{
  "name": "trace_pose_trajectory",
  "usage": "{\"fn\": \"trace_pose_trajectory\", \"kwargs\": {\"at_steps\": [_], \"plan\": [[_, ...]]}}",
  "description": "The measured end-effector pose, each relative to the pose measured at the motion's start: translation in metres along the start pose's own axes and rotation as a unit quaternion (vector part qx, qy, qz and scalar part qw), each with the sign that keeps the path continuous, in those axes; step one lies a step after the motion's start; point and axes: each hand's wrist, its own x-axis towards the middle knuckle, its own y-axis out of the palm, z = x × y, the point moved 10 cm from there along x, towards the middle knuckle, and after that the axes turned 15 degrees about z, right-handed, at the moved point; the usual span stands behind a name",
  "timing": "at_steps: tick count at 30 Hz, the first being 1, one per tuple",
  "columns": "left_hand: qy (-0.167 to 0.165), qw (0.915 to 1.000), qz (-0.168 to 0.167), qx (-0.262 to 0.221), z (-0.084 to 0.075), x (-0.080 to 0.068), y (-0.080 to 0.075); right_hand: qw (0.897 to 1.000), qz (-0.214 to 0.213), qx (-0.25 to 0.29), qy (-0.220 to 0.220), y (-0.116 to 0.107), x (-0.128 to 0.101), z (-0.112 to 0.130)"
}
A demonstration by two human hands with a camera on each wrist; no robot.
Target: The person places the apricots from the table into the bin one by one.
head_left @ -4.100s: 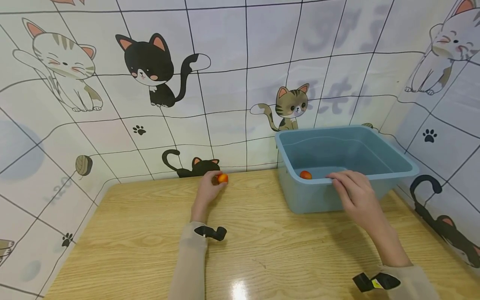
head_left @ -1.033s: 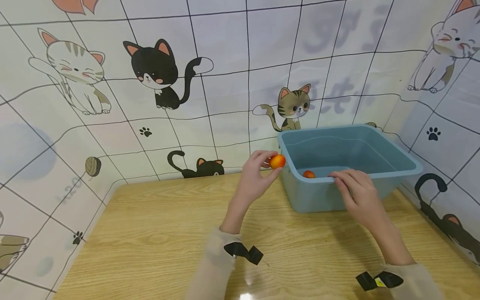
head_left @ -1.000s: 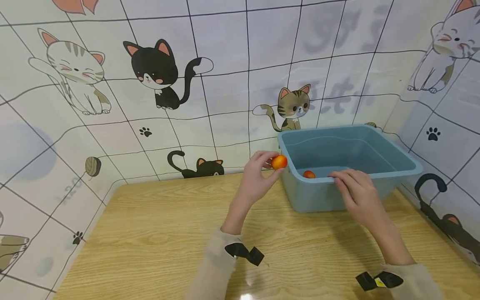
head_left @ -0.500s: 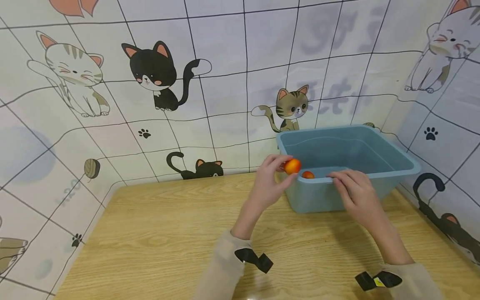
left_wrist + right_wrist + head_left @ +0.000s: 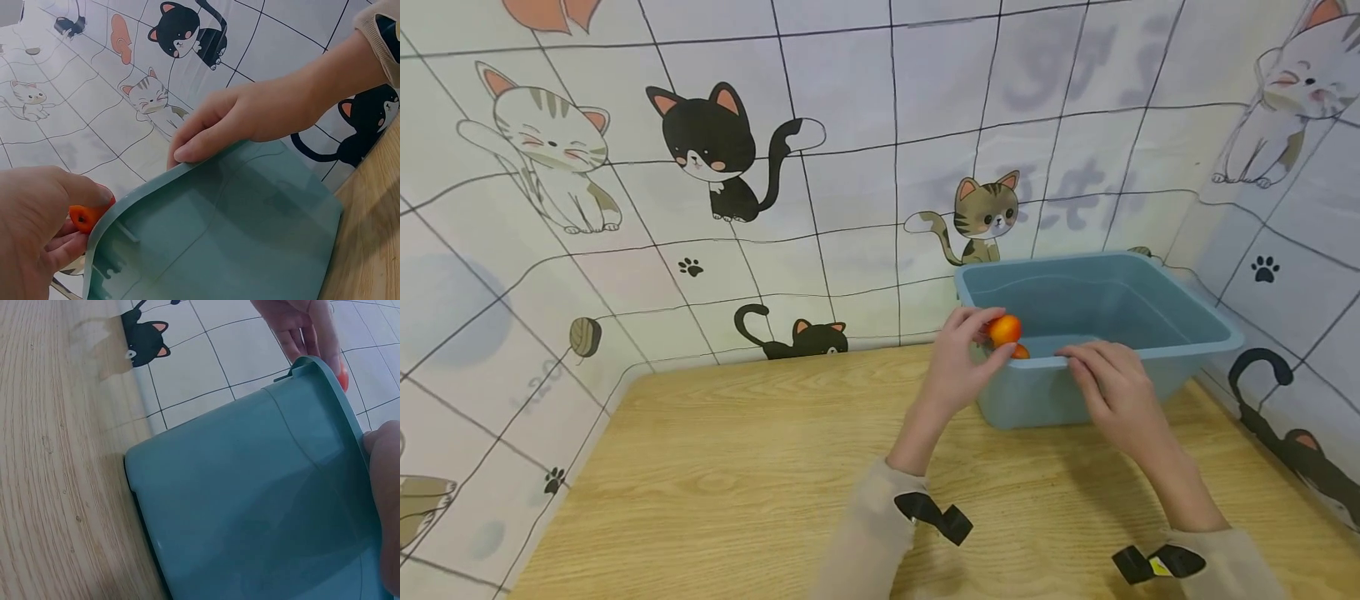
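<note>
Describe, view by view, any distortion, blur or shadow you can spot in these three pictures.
Head view: wide-angle lens bows the wall tiles; soft shadows on the table. Left wrist view: the left hand looms large and soft-edged. Right wrist view: the blue tub is sharp and tilted.

The left hand [image 5: 961,358] is reaching forward with its arm stretched out, thumb and fingertips pinching together. The right hand [image 5: 1108,387] is lying palm down, fingers curling a bit at the tips, forearm angling back toward the body.
</note>
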Motion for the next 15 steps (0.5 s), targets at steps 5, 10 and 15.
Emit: {"fn": "trace_pose_trajectory", "kwargs": {"at_steps": [5,10,15], "plan": [[-0.005,0.9999,0.014,-0.003,-0.003,0.008,0.009,1.0,-0.006,-0.002,-0.009,-0.002,0.0,0.001],[-0.01,0.9997,0.022,0.006,-0.004,0.007,0.015,1.0,-0.002,-0.003,-0.01,-0.001,0.0,0.002],[-0.008,0.9997,0.013,0.016,-0.004,0.004,0.015,1.0,0.001,-0.001,-0.006,0.0,0.001,0.002]]}}
